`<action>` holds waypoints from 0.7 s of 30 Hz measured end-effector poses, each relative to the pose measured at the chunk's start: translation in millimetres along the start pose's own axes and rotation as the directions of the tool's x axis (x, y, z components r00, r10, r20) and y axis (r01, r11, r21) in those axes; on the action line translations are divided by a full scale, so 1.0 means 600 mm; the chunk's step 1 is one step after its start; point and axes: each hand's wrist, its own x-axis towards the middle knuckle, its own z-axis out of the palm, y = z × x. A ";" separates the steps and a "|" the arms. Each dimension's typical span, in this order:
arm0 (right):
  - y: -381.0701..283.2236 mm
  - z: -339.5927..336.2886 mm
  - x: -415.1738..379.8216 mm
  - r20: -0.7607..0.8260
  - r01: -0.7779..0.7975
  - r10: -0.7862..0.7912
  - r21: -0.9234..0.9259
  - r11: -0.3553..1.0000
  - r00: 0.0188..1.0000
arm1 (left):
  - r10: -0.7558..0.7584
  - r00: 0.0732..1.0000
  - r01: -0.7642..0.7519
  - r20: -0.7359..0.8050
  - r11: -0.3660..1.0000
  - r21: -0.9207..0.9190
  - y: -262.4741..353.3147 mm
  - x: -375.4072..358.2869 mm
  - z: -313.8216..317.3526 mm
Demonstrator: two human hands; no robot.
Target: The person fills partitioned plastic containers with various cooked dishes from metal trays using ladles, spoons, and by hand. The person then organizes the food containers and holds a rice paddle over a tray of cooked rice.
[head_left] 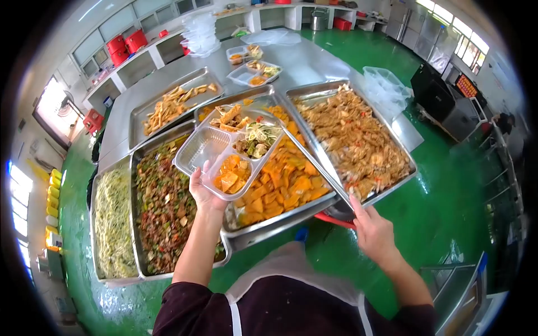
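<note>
The head view shows the left hand gripping a divided container above the orange-food tray, probably so that drips fall inside. The right hand holds the spoon handle far from the food, likely for reach and cleanliness.

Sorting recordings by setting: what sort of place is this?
Probably a canteen or catering kitchen: large metal trays hold food in bulk, such as the orange chunks and shredded greens; a tall stack of clear containers stands on the metal table.
</note>
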 end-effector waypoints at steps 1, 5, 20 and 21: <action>0.013 -0.001 0.011 -0.038 -0.023 0.026 0.054 0.998 0.999 | -0.003 1.000 0.003 0.027 1.000 -0.003 -0.014 0.026 0.009; 0.093 -0.008 0.045 -0.075 -0.155 0.177 0.234 0.960 0.981 | -0.075 0.981 0.078 0.179 0.997 -0.010 -0.072 0.147 0.062; 0.364 -0.012 0.173 -0.069 -0.549 0.815 0.706 0.447 0.575 | -0.282 0.946 0.295 0.157 0.953 -0.067 -0.465 0.852 0.262; 0.376 -0.013 0.174 -0.091 -0.560 0.831 0.698 0.446 0.548 | -0.266 0.952 0.277 0.149 0.959 -0.054 -0.484 0.886 0.268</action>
